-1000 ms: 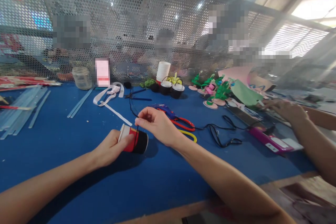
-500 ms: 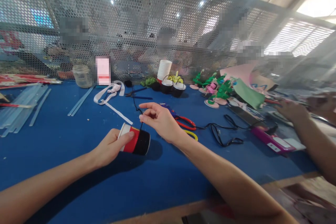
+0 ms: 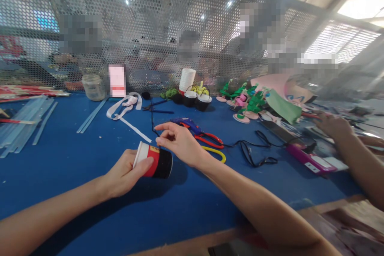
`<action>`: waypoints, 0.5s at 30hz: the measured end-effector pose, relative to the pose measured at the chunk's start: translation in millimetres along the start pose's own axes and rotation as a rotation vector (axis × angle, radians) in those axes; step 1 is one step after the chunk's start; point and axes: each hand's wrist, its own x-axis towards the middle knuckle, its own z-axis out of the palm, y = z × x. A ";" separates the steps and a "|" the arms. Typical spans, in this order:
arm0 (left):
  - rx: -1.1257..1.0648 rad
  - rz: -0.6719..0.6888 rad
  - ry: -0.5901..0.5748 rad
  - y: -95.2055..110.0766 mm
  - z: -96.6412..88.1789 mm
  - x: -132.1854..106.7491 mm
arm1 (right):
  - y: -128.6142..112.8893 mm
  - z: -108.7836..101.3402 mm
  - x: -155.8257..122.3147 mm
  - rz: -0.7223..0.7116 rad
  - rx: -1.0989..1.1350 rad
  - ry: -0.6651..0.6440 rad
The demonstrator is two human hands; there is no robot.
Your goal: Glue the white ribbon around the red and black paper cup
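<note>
My left hand is wrapped round a paper cup tilted on its side above the table. The cup has a white rim end, a red band with a yellow patch, and black yarn wound round its base end. Just above the base, the thumb and fingers of my right hand are closed on a strand of black yarn. This strand runs back to a small black yarn ball. Where it meets the cup is hidden by my right fingers.
Beyond my right hand lie a blue glue gun and red-handled scissors. White ribbon, pliers, stacked cups and small black buckets stand further back. At right are a purple power strip and another person's hand.
My right hand has moved slightly left and down, closer to the cup's side. The cup has rolled a little in my left hand, bringing its yellow patch more into view.
</note>
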 end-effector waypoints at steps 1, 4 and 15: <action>0.009 0.016 -0.001 0.1 -0.1 -0.3 | -0.3 0.3 -0.2 0.005 -0.004 -0.005; 0.034 0.079 0.012 -0.4 0.0 -1.1 | -1.3 0.9 -1.2 0.004 -0.017 -0.013; 0.181 0.172 0.018 1.3 -1.3 -0.8 | 1.5 1.3 -1.6 -0.002 -0.081 -0.024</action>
